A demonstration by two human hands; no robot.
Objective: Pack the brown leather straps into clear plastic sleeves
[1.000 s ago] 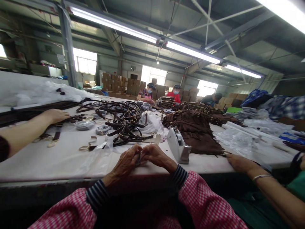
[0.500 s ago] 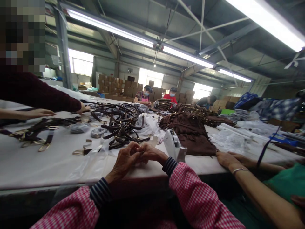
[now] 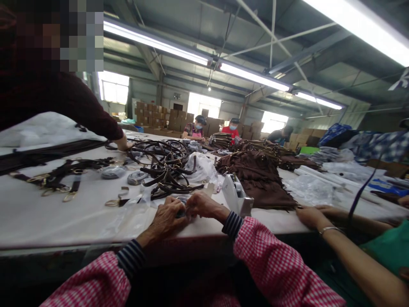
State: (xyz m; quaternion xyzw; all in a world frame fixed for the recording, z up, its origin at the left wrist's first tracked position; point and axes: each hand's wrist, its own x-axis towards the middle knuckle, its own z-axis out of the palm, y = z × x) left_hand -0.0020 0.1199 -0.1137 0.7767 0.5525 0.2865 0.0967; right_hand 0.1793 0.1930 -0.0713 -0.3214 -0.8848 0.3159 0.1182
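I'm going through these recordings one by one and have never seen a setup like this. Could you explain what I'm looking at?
There is no machine here: a person works bare-handed, wearing a camera on the head that looks forward and down. The checked sleeves at the bottom are the wearer's. The left hand holds a small grey bundle; the right hand has its fingers close against it, their exact grip hidden. On the pale table ahead lies a tangle of dark straps. Right of it stand what looks like a tape dispenser and a heap of brown material. The hands at far left and right belong to other people.
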